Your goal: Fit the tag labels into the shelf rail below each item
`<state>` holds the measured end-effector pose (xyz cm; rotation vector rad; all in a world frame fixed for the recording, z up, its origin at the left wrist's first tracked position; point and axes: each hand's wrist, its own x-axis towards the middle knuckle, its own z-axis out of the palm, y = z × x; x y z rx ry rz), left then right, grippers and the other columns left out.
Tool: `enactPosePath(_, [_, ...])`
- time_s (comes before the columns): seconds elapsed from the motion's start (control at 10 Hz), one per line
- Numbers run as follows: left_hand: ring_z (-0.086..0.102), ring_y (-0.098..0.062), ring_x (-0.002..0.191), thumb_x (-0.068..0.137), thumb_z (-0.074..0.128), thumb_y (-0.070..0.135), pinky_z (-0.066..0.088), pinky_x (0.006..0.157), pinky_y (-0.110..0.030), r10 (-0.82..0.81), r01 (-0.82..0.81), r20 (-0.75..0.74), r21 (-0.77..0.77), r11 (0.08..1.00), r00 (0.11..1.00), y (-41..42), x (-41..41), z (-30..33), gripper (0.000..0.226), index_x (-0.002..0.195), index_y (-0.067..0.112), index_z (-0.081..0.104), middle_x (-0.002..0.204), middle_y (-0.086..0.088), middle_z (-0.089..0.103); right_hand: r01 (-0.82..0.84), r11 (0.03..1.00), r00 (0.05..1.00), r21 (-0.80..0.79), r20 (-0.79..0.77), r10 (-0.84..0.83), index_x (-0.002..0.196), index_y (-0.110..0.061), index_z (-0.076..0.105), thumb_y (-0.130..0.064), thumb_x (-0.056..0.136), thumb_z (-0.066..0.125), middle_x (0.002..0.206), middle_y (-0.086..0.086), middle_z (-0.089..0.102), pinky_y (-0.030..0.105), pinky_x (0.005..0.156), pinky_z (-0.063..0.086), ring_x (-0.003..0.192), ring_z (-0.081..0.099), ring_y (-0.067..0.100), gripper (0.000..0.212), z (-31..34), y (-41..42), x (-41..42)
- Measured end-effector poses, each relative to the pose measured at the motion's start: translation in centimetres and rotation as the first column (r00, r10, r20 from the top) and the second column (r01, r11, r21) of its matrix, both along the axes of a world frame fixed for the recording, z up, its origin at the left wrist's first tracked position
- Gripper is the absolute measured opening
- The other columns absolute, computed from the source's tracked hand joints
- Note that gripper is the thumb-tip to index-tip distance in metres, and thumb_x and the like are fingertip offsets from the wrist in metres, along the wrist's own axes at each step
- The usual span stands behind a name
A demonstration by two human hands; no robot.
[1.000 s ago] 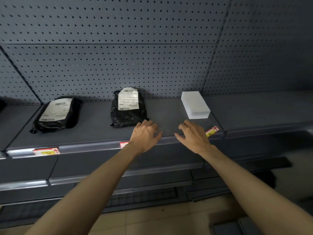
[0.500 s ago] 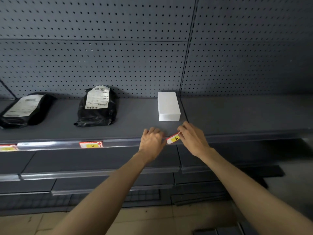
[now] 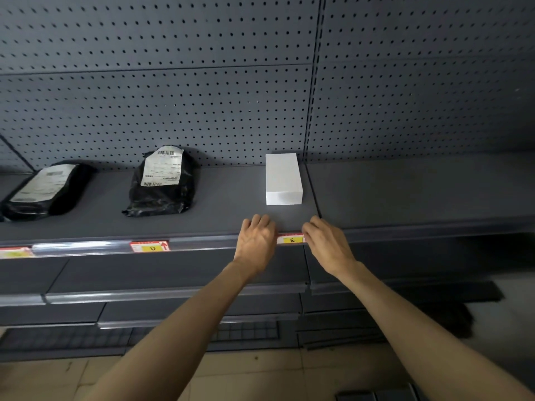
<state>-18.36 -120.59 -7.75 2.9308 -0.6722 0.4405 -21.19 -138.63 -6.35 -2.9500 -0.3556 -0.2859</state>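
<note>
A red and yellow tag marked E (image 3: pixel 291 239) lies level in the shelf rail (image 3: pixel 202 243), right below the white box (image 3: pixel 283 178). My left hand (image 3: pixel 256 241) presses on the tag's left end and my right hand (image 3: pixel 325 243) on its right end, fingers curled over the shelf edge. A tag marked D (image 3: pixel 150 246) sits in the rail below the middle black parcel (image 3: pixel 162 180). Another tag (image 3: pixel 14 252) shows at the far left, below the left black parcel (image 3: pixel 43 189).
A grey pegboard wall (image 3: pixel 202 96) backs the shelf. The shelf section to the right (image 3: pixel 419 192) holds nothing. Lower shelves (image 3: pixel 144 296) step out beneath. Tiled floor (image 3: pixel 260 371) lies below.
The view swung right. Both hands moved from the middle parcel's spot to the rail under the white box, and the tilted E tag now lies level in the rail.
</note>
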Motion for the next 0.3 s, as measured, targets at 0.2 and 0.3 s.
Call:
enactPosePath(0.2, [0.052,-0.025,0.099,0.091,0.056,0.016,0.041,0.087,-0.036,-0.013,0.017,-0.062,0.054,0.998,0.998,0.0,0.4,0.1,0.014,0.102,0.013,0.064,0.107,-0.007,0.061,0.02,0.999,1.0,-0.027,-0.023,-0.021,0.102,-0.008,0.063,-0.014,0.092,0.062,0.107,0.008,0.053,0.029,0.078,0.055,0.088,0.058,0.019,0.013,0.1,0.4,0.1])
enactPosePath(0.3, [0.055,-0.026,0.096,0.092,0.051,0.022,0.046,0.085,-0.038,0.006,-0.014,-0.098,-0.079,0.997,0.995,0.1,0.5,0.8,0.018,0.097,0.012,0.066,0.103,-0.008,0.064,0.026,0.998,1.0,0.064,0.009,-0.026,0.1,-0.008,0.065,-0.017,0.09,0.063,0.107,0.006,0.054,0.03,0.076,0.056,0.084,0.059,0.017,0.014,1.0,0.0,0.2])
